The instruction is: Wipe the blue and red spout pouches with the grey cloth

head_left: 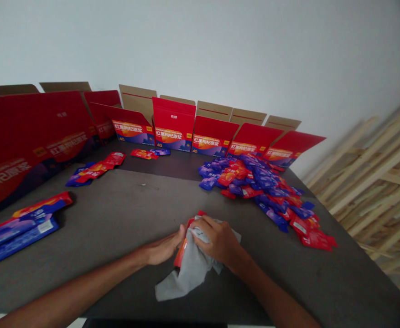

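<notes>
Near the front middle of the table, my left hand (163,249) grips the left edge of a red and orange pouch (180,255), its thumb along the side and most fingers hidden behind it. A crumpled grey cloth (193,269) covers much of that pouch and hangs down toward the table's front. My right hand (216,239) is closed on the cloth and presses it against the pouch's upper part. The pouch's red top corner shows just above the right fingers.
A heap of red and purple pouches (254,180) lies to the right. Smaller groups of pouches (93,172) and long pouches (22,228) lie at left. Open-flapped red boxes (174,125) line the back and left. Wooden strips (384,182) stand beyond the table's right edge.
</notes>
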Available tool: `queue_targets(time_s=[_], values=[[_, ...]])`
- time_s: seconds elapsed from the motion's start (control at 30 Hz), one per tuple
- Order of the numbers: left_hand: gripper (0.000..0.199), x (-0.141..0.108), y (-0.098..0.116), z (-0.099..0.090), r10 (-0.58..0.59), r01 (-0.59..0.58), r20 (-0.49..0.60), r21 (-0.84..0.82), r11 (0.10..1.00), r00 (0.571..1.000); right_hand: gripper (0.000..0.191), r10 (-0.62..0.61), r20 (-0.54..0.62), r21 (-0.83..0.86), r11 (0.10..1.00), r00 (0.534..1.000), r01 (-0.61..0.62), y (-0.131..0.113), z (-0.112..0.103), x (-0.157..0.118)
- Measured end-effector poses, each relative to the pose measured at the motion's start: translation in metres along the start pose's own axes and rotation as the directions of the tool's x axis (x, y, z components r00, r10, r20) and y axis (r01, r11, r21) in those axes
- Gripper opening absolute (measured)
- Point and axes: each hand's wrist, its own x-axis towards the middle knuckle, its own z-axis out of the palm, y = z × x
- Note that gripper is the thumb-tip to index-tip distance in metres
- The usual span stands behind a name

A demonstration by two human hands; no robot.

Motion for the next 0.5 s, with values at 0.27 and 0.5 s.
queue_targets(time_s=[0.27,0.5], values=[[0.078,0.002,-0.008,-0.004,-0.027,0.031,0.031,-0.135,0.990,0.999,0.025,-0.154,0.157,-0.031,0.987,0.975,0.161,-0.001,-0.002,-0.003],[0.074,-0.003,0.014,0.002,-0.014,0.014,0.000,0.079,0.997,1.000,0.016,0.088,-0.054,-0.013,0.996,0.995,-0.088,0.009,-0.005,0.002]])
